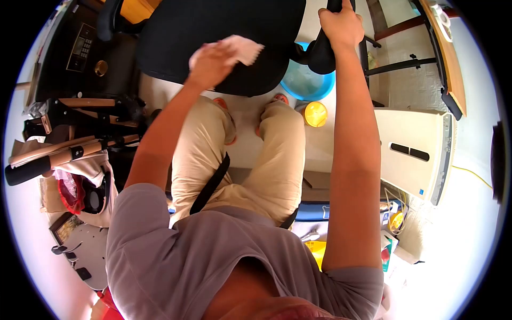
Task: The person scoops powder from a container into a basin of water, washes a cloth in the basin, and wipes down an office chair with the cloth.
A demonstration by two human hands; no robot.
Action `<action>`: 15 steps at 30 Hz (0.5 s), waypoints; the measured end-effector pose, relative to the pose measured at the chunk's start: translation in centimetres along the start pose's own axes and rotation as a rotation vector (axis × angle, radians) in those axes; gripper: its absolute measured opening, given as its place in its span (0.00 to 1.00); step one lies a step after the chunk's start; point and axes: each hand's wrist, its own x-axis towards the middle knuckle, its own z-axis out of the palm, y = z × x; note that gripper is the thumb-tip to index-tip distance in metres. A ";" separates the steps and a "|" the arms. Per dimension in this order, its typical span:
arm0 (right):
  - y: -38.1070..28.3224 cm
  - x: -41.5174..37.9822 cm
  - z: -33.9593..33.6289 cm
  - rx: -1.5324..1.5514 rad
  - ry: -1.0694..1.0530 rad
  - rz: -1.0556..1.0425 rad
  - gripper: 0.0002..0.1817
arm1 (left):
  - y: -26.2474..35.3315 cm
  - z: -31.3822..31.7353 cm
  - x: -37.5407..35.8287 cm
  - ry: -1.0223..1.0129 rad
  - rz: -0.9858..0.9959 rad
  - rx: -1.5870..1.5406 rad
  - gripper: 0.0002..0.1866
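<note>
A pale pink cloth (246, 49) lies against the black seat (176, 42) of a chair, and my left hand (213, 65) presses down on it with the fingers partly bent around it. Farther right, my right hand (341, 25) holds the chair's black armrest (321, 53) near the top of the view. Below the armrest, partly behind it, a blue basin (306, 82) with cloudy liquid stands on the floor. Close to the basin is a yellow round container (315, 114).
A black safe (80, 48) with a keypad stands at the upper left, above folded wooden-and-black frames (80, 149). At the right are a white panel (410, 149) with dark slots and a wooden tabletop edge (450, 64). My legs are below the seat.
</note>
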 end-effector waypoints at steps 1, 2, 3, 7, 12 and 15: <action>-0.2 -0.2 -0.2 -0.001 -0.002 0.011 0.38 | -1.8 -1.1 -1.5 -0.016 -0.117 0.090 0.23; -0.5 -0.4 -0.3 -0.004 -0.005 0.018 0.38 | -3.8 -0.7 -3.2 -0.057 -0.290 0.148 0.22; -0.6 -0.6 -0.4 -0.010 -0.011 0.029 0.38 | -5.7 0.3 -4.5 -0.096 -0.465 0.207 0.22; -0.7 -0.7 -0.3 -0.001 -0.027 0.055 0.38 | -2.6 -0.9 -2.4 -0.234 -0.734 -0.043 0.26; -0.8 -0.2 -0.4 0.000 -0.029 0.064 0.38 | 10.0 -1.1 1.2 -0.010 -0.283 -0.257 0.20; -0.1 0.3 -0.1 0.029 -0.033 0.027 0.38 | 13.2 -0.9 2.4 0.080 -0.166 -0.328 0.24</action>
